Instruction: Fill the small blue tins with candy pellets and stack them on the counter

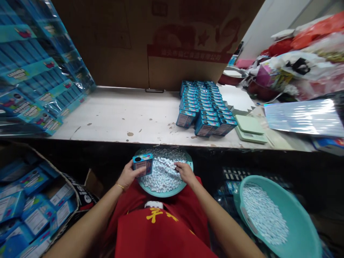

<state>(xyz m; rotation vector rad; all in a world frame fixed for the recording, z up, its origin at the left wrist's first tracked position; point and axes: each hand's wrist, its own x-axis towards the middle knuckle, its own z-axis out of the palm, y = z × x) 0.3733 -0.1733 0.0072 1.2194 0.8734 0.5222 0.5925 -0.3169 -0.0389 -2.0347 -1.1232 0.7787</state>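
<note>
My left hand point(129, 175) grips a small blue box point(142, 163) with a round hole in its top, held over the left rim of a teal bowl point(161, 194) on my lap. The bowl is heaped with small white candies point(161, 172). My right hand point(185, 171) rests in the candies on the bowl's right side, fingers curled into the pile; what they hold is hidden. A red apron point(158, 229) covers my lap below the bowl.
Rows of filled blue boxes point(204, 107) stand on the white worktable point(115, 114), beside a green scale point(251, 128). A second teal basin of candies point(271, 215) sits lower right. A carton of blue boxes point(32, 204) stands lower left, wrapped packs point(34, 68) upper left, cardboard point(161, 39) behind.
</note>
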